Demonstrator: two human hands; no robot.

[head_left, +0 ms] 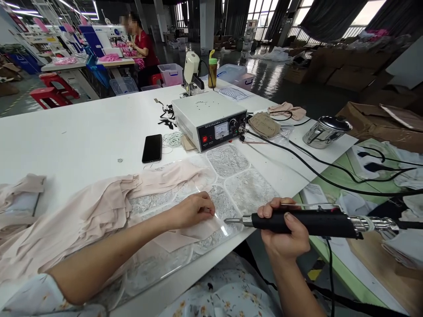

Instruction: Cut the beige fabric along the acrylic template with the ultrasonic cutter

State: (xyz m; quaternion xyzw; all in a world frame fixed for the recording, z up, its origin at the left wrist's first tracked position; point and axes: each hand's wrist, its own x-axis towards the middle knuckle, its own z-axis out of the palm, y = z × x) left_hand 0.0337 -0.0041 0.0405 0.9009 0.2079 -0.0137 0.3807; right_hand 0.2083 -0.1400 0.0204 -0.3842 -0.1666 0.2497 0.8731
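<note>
The right hand [286, 229] is clamped around a black cylindrical handheld tool [324, 223] with a slim silver metal tip, its fingers wrapped over the top and its thumb along the near side. The tool's body lies level, beyond the near edge of a broad white desk [82, 127]; its tip points left over that edge, just beside the left hand [194, 211]. The left hand's fingers are curled and close together over the thin pale-pink fabric pieces [99, 207]; I cannot tell whether the fingertips are clamped on cloth. The fabric spreads from the desk's left part towards the tool tip, partly on a clear sheet with rounded grey-patterned panels [251, 189] along the near edge. I cannot tell whether the tip touches the sheet or fabric. Beyond the sheet stands a white metal box with a black dial panel [211, 121], a black cable [297, 154] running from its front past the desk's right side. A black smartphone [152, 148] lies left of the box. A lidded polished-steel cup [327, 132] stands near the right corner, and a green-capped amber bottle [212, 75] near the far corner.
</note>
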